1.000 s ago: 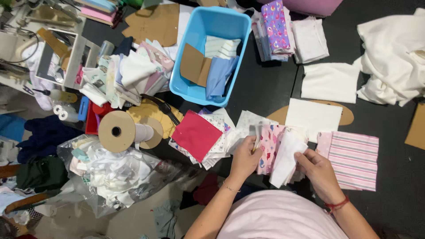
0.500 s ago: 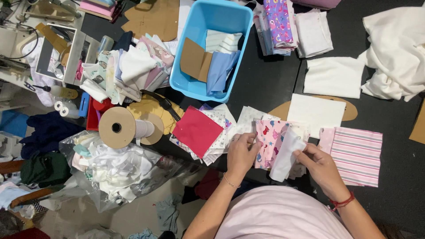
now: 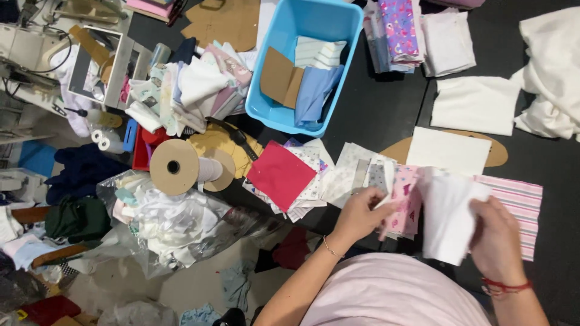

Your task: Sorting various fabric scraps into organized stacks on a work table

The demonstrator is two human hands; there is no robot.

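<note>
Head view, looking straight down at a dark table point(image 3: 386, 121) covered in fabric. Left hand point(image 3: 359, 212) comes up from the lower middle, forearm angled up-right, thin bracelet at the wrist. Its fingers are curled, thumb and fingertips pinching the left edge of a pink printed fabric piece point(image 3: 403, 202). Right hand point(image 3: 496, 238) enters from the lower right, red string band at the wrist, back of hand to the camera. Fingers are folded around the right side of a white fabric piece point(image 3: 447, 220), gripping it; the white piece hangs bent, overlapping the pink one's right side. Both pieces are held just above the table's near edge, in front of the person's pink-shirted torso.

Just right of the right hand lies a pink striped cloth point(image 3: 513, 202), partly under that hand. Left of the left hand sits a fanned pile of patterned squares with a red square point(image 3: 281, 175) on top. Behind the hands lies a white rectangle point(image 3: 448, 151) on a cardboard shape. Farther back is a blue plastic bin point(image 3: 290, 115) holding cardboard and folded cloth. A cardboard spool point(image 3: 175, 167) sits at the table's left, with a clear bag of scraps point(image 3: 175, 226) below it.
</note>
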